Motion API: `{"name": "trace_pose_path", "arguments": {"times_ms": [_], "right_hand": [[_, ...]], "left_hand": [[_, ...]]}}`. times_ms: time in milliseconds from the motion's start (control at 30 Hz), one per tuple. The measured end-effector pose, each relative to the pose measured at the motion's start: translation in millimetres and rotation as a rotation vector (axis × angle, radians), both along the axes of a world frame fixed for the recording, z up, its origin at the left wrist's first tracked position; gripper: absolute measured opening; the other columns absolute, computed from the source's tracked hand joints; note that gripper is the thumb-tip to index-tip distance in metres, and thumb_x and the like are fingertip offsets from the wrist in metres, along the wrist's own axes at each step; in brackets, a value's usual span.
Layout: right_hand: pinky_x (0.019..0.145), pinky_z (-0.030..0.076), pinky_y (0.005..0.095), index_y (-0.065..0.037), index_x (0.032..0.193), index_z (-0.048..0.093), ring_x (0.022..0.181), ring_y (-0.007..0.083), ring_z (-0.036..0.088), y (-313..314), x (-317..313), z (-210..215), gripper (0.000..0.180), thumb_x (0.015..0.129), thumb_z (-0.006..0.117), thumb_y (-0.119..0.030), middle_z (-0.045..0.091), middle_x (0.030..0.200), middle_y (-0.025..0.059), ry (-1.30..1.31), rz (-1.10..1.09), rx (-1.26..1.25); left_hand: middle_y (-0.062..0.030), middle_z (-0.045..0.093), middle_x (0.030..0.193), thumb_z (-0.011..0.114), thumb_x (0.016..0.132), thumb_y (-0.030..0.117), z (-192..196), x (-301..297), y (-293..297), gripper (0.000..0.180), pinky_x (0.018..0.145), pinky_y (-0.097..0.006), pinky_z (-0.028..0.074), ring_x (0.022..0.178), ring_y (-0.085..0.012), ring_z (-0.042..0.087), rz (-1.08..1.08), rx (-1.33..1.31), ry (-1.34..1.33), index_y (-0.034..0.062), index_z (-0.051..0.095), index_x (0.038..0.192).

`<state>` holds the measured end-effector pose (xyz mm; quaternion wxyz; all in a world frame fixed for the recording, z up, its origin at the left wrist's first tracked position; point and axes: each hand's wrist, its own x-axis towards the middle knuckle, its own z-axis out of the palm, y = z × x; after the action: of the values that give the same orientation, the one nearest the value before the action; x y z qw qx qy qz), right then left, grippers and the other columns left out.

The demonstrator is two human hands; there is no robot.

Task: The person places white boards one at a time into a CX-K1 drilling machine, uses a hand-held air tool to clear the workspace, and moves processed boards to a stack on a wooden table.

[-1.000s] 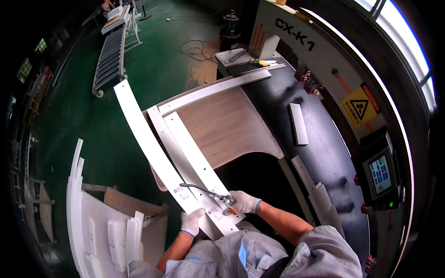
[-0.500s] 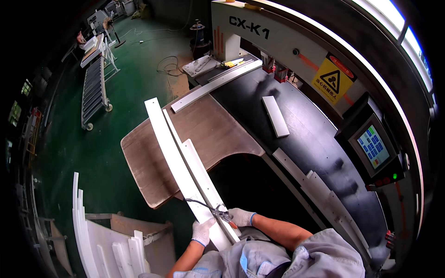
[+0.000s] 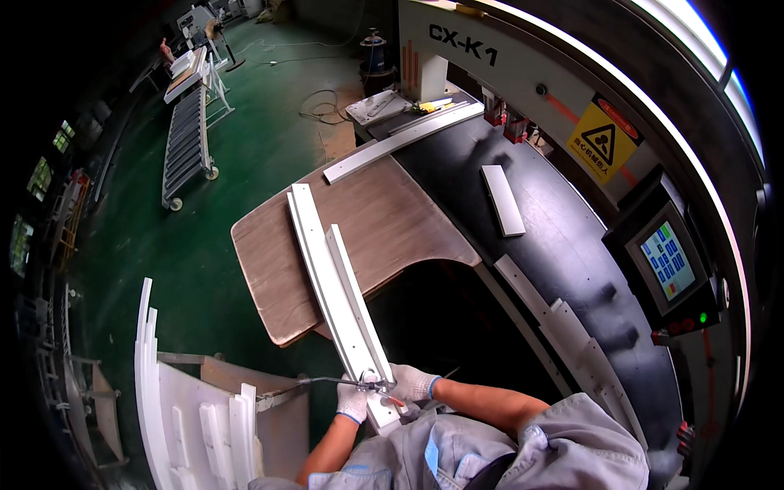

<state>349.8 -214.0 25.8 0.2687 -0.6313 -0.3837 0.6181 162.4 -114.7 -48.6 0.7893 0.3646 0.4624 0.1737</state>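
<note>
Two long white strips (image 3: pixel 328 273) lie side by side, running from my waist up onto a brown wooden board (image 3: pixel 269 237). My left hand (image 3: pixel 352 402), in a white knit glove, is closed round the left edge of the strips near their close end. At the right edge my right hand (image 3: pixel 414 382), gloved alike, is closed on the narrower strip; its fingertips are partly hidden. Between the hands, over the strips, is a small metal tool (image 3: pixel 371 381) with a dark hose and an orange part. Which fingers touch it I cannot tell.
A dark machine table (image 3: pixel 539 220) at the right bears a short white block (image 3: pixel 502 200) and several white strips (image 3: pixel 563 327). Above it stand a machine beam (image 3: pixel 523 73) and a lit control screen (image 3: pixel 665 260). At lower left, a cart (image 3: pixel 261 400) holds more white pieces. A roller conveyor (image 3: pixel 186 147) stands farther back.
The two strips have come together, closing the gap between them. The tool and hose now lie farther left across the strips, and my right hand has shifted slightly left. The whole view has shifted a little.
</note>
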Motion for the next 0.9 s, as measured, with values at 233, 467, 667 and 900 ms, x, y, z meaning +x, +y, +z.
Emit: {"name": "trace_pose_path", "arguments": {"times_ms": [233, 467, 667, 900], "right_hand": [[0.069, 0.057, 0.0336, -0.001, 0.120, 0.062, 0.069, 0.0155, 0.069, -32, 8, 36, 0.031, 0.093, 0.071, -0.012, 0.071, 0.079, 0.0062, -0.011, -0.276, 0.024], [0.072, 0.055, 0.0334, -0.003, 0.096, 0.067, 0.075, 0.0167, 0.066, -36, 73, 0, 0.010, 0.087, 0.069, 0.000, 0.069, 0.080, 0.0047, 0.099, -0.839, 0.018], [0.081, 0.059, 0.0393, -0.002, 0.113, 0.069, 0.088, 0.0215, 0.072, -2, 159, -29, 0.031, 0.084, 0.077, -0.006, 0.074, 0.097, 0.0095, -0.054, -1.162, 0.049], [0.081, 0.057, 0.0427, -0.004, 0.113, 0.073, 0.080, 0.0295, 0.069, 51, 245, -23, 0.028, 0.100, 0.067, -0.028, 0.076, 0.093, 0.0106, 0.009, -1.066, -0.044]], "left_hand": [[-0.0071, 0.076, 0.105, 0.075, 0.088, -0.005, 44, 44, 4, 0.031, 0.078, -0.031, 0.061, 0.089, -0.0157, 0.073, -0.149, 0.184, 0.000, -0.0013, 0.070, 0.119], [-0.0080, 0.078, 0.101, 0.087, 0.080, 0.015, 56, 154, 64, 0.038, 0.082, -0.035, 0.061, 0.088, -0.0188, 0.074, -0.659, 0.278, 0.087, 0.0019, 0.076, 0.114], [-0.0119, 0.081, 0.106, 0.089, 0.079, 0.015, 70, 243, 157, 0.043, 0.087, -0.037, 0.064, 0.092, -0.0213, 0.078, -0.976, 0.625, 0.391, -0.0016, 0.077, 0.117], [-0.0204, 0.081, 0.106, 0.076, 0.096, 0.047, 57, 299, 272, 0.052, 0.088, -0.042, 0.060, 0.091, -0.0294, 0.078, -1.024, 0.730, 0.614, -0.0027, 0.079, 0.113]]}}
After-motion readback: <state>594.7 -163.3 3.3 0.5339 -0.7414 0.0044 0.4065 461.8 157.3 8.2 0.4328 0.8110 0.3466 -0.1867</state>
